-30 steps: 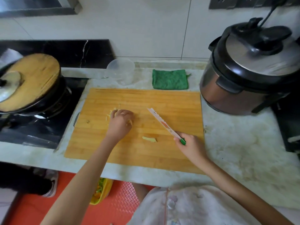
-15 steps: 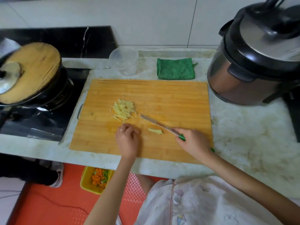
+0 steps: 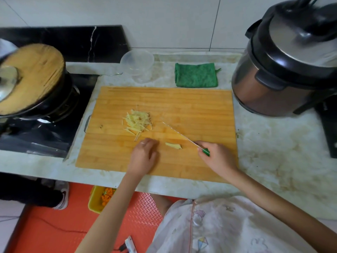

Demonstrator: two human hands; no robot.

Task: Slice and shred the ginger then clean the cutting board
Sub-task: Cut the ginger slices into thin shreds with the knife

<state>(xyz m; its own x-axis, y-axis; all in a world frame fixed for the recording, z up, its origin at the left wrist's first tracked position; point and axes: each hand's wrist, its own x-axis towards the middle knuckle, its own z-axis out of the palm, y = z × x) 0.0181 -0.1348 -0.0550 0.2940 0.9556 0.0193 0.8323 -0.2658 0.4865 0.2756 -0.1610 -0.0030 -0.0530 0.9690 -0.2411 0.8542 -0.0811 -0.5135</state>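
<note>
Left hand (image 3: 144,157) has come back off the shreds (image 3: 137,122), now piled mid cutting board (image 3: 200,106), so the last ginger piece (image 3: 173,145) is next. It lies btwn my grips, just right of left fingertips. Left grip loose, empty; right hand (image 3: 218,158) clamps the knife (image 3: 180,134), blade just beyond the piece.

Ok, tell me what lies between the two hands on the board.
In the head view, one small ginger piece lies on the cutting board between the left hand and the right hand gripping the knife, touching neither.
</note>
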